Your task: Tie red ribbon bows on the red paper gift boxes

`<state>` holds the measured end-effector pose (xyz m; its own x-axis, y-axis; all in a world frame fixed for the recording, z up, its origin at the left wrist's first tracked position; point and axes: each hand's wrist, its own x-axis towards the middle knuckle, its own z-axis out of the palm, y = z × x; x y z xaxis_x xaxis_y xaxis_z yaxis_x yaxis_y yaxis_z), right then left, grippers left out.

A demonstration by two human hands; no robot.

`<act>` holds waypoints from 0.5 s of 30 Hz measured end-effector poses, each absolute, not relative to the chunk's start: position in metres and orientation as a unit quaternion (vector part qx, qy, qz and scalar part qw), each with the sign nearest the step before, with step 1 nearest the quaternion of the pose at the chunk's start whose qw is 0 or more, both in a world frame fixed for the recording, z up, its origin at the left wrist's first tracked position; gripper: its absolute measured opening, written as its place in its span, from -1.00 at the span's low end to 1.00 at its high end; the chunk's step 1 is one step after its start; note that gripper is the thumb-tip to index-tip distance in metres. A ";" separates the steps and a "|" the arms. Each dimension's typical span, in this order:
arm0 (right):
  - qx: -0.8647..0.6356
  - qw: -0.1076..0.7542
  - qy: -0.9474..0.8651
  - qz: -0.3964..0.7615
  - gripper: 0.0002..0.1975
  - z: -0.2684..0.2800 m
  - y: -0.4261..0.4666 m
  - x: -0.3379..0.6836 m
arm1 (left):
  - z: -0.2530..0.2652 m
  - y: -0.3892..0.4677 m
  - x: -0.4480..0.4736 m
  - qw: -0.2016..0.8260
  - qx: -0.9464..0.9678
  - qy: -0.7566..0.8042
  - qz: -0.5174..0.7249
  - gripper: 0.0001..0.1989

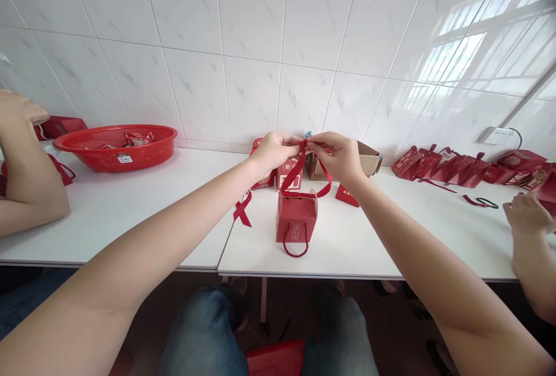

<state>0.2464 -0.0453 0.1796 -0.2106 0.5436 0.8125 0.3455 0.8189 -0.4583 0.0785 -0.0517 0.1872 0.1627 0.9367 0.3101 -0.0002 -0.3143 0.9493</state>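
Observation:
Both of my hands are raised above a small red gift box (297, 219) that stands on the white table, its cord handle hanging down the front. A red ribbon (294, 172) loops up from the top of the box. My left hand (280, 153) pinches the ribbon between thumb and fingers. Close beside it, my right hand (336, 153) pinches the same ribbon, so the two fingertips nearly meet. Behind my hands stand another red box (289, 176) with printing and a brown cardboard box (367, 159), partly hidden. A loose red ribbon piece (242, 209) lies to the left.
A red plastic basket (160, 147) holding small wrapped packets stands at the left. Several red boxes (447, 164) line the wall at the right. Co-workers' arms reach in at the left (30, 185) and right (530, 231). A seam (223, 243) divides the white tables.

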 end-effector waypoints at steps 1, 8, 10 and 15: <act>-0.283 0.568 -0.764 0.120 -0.87 0.179 -0.045 0.246 | 0.188 -0.052 0.078 0.425 0.629 0.383 0.526 -0.82; -0.282 0.618 -0.678 0.281 -0.80 0.172 -0.047 0.239 | 0.192 -0.058 0.075 0.231 0.692 0.418 0.541 -0.85; -0.287 0.632 -0.659 0.291 -0.78 0.169 -0.045 0.238 | 0.193 -0.059 0.075 0.195 0.695 0.435 0.538 -0.86; -0.314 0.668 -0.632 0.235 -0.77 0.163 -0.038 0.240 | 0.194 -0.061 0.075 0.151 0.697 0.463 0.526 -0.89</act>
<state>0.2402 -0.0385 0.1634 0.0910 0.7116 0.6967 0.0820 0.6918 -0.7174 0.0746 -0.0607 0.1935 0.0171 0.8045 0.5938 0.4875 -0.5252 0.6975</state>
